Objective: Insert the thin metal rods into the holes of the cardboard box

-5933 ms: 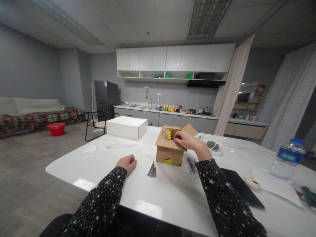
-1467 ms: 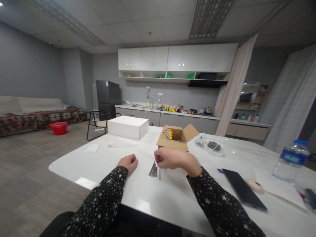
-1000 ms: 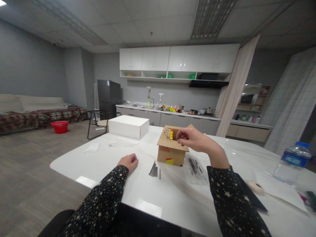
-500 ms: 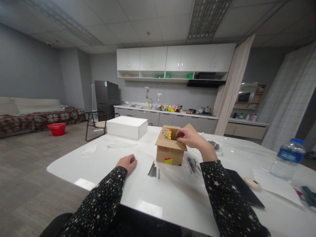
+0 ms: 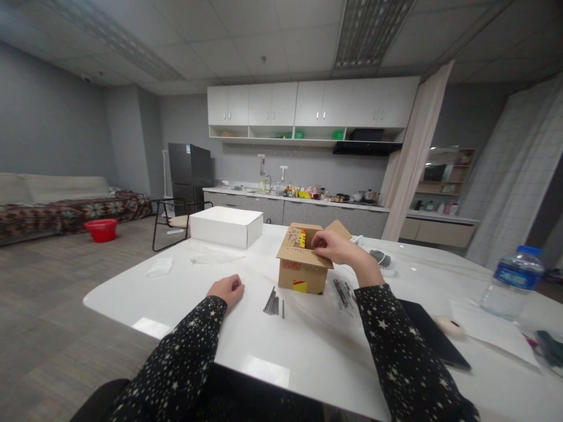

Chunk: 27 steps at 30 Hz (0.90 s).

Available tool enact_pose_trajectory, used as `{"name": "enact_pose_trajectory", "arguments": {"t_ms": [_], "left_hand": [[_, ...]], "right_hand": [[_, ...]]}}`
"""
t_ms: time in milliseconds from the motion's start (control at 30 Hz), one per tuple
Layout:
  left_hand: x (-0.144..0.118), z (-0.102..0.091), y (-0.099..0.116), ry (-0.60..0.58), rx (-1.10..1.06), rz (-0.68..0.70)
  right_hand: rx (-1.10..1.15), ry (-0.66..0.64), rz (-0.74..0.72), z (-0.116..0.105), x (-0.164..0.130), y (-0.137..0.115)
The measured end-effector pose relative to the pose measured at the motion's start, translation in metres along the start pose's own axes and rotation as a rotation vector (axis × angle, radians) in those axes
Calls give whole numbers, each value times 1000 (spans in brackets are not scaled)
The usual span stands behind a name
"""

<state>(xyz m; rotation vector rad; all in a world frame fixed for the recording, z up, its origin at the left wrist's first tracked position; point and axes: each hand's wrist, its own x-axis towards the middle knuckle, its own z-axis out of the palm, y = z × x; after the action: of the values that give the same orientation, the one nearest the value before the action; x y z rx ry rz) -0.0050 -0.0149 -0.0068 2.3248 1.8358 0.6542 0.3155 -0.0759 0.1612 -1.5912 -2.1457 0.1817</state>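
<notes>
My right hand reaches over the open top of a small cardboard box, its fingers bent together and the fingertips partly hidden by the opening. Whatever they hold, if anything, I cannot make out. Loosely curled, my left hand lies on the table left of the box, with nothing visible in it. Between that hand and the box is a bunch of long, thin metal screws or nails, with a single one lying just to their right. Right of the box, a clear plastic bag contains dark metal pieces.
A white box stands at the back left of the white table, with crumpled white tissue near it. To the right are a black tablet-like slab, a pale mouse, paper and a water bottle.
My right hand has shifted slightly left and down at the box opening, its forearm moving with it. The left hand and the metal pieces are where they were.
</notes>
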Motion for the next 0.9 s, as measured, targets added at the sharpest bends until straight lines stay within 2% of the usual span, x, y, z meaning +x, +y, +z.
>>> {"name": "enact_pose_trajectory", "arguments": {"t_ms": [900], "left_hand": [[-2,-2,1,-2,-16,-2]], "right_hand": [[6,-6,17,0,1,2]]}}
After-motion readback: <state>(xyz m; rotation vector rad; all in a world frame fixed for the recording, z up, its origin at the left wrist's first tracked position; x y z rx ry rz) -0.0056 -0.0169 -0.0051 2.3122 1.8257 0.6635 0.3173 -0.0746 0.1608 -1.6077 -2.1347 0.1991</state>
